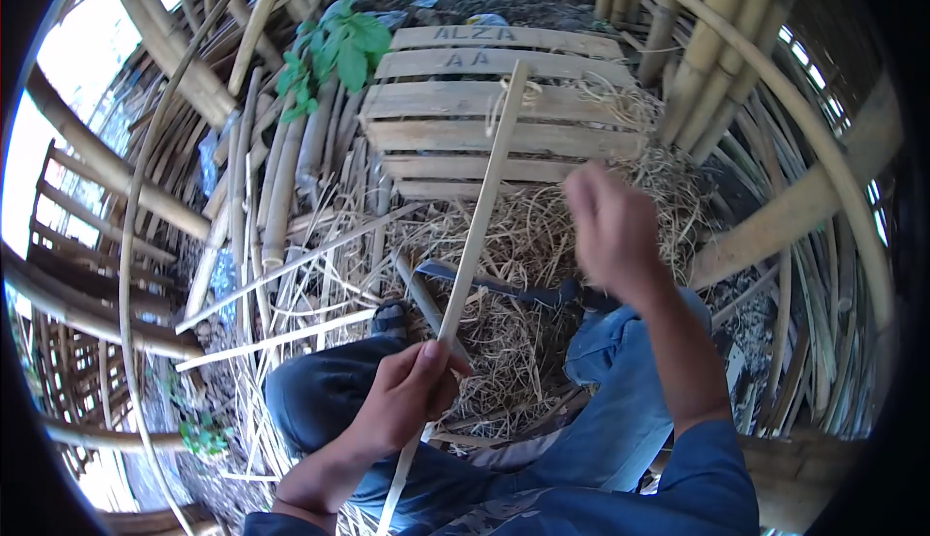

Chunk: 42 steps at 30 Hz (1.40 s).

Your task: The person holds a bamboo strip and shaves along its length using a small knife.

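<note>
My left hand is closed around a long, pale bamboo strip, thumb along its face. The strip slants upward away from me, its far end in front of a slatted wooden crate, its near end passing below my hand over my lap. My right hand is raised above my right knee, apart from the strip. Its fingers are curled and slightly blurred; whether anything is in them is hidden. Below, between my knees, lies a knife with a dark blade and handle. A thin curled shaving shows by the strip's far end.
The slatted wooden crate, with stencilled letters, lies ahead. Shavings cover the ground between my legs. Cut strips and bamboo poles lie at left beside a green plant. Thick bamboo poles stand at right.
</note>
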### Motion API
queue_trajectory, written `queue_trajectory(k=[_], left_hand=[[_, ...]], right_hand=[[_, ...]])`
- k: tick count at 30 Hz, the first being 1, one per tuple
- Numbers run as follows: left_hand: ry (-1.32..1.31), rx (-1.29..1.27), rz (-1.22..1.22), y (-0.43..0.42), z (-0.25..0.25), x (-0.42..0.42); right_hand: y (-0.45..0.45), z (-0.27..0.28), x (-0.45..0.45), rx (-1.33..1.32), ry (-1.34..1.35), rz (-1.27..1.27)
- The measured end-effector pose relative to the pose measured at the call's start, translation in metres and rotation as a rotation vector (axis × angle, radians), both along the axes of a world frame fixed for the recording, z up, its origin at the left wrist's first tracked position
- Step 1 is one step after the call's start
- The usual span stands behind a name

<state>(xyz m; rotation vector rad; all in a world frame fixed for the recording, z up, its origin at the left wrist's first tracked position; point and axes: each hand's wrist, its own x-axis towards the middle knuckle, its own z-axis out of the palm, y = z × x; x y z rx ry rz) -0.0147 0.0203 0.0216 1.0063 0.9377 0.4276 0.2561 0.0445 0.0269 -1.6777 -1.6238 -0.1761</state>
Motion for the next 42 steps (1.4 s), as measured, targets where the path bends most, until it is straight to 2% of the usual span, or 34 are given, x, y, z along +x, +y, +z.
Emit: queue_trajectory(k=[3, 6, 17, 27, 30, 32, 36, 37, 40, 42], left_hand=[[-0.062, 0.041, 0.062, 0.003, 0.002, 0.006], [-0.068, 0.044, 0.068, 0.006, 0.001, 0.006], [0.017, 0.057, 0.026, 0.007, 0.009, 0.001], [0.067, 0.053, -0.001, 0.001, 0.012, 0.004], [0.061, 0.035, -0.049, -0.003, 0.009, 0.001], [0.048, 0.029, -0.094, -0.005, 0.008, 0.0], [0.06, -0.041, -0.127, -0.007, 0.008, -0.003], [0.062, -0.033, -0.149, -0.008, 0.007, -0.004], [0.067, -0.037, -0.164, -0.009, 0.007, -0.004], [0.082, -0.048, -0.166, -0.011, 0.01, -0.002]], right_hand=[[-0.018, -0.009, -0.044, -0.08, -0.11, 0.323], [-0.024, -0.02, -0.061, -0.045, -0.11, 0.44], [-0.022, -0.013, -0.062, -0.011, -0.188, 0.392], [-0.004, -0.006, -0.038, 0.058, -0.238, 0.204], [0.002, 0.0, -0.021, -0.033, -0.192, 0.084], [0.008, -0.003, -0.007, 0.081, -0.226, 0.009], [0.013, -0.003, 0.01, 0.016, -0.167, -0.1], [0.013, 0.002, 0.016, -0.084, -0.096, -0.129], [0.018, 0.0, 0.032, 0.03, -0.155, -0.191], [0.017, 0.001, 0.039, -0.067, -0.113, -0.242]])
